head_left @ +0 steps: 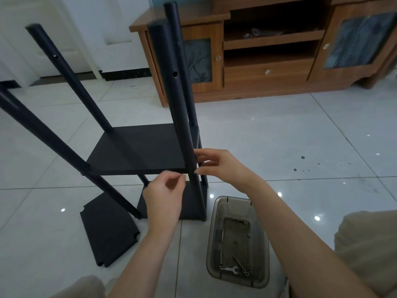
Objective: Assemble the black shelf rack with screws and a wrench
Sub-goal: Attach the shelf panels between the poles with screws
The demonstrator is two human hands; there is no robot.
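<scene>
Upright post's [181, 125] shelf [137, 151] joint sits one o'clock of left hand [165, 196], fingertips pinched, contents unseen; nearer right hand's [221, 166] spread fingers touch it.

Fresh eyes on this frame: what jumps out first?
The half-built black shelf rack fills the centre left, its posts rising toward the camera. Both hands work low on its front right post: the left hand below with fingers curled, the right hand touching the post. On the floor, a loose shelf panel lies lower left and a clear tray holding a wrench sits lower centre.
</scene>
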